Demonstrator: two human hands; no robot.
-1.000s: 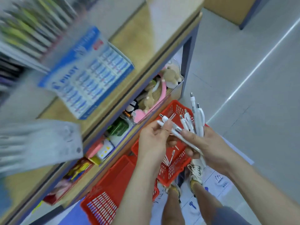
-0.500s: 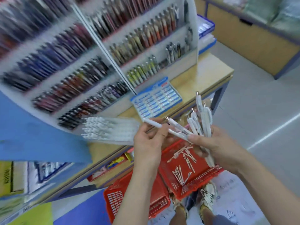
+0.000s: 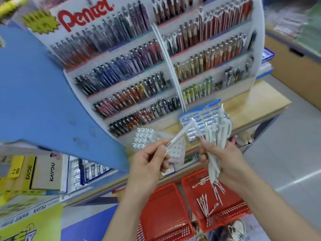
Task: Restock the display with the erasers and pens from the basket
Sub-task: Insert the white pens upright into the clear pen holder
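Head view, frame centre: my left hand (image 3: 147, 164) pinches one white pen (image 3: 180, 134); my right hand (image 3: 224, 160) clasps a pen bundle (image 3: 217, 136).

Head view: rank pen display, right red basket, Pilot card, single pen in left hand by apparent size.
1. Pen display
2. Right red basket
3. Pilot card, partly hidden by pens
4. Single pen in the left hand
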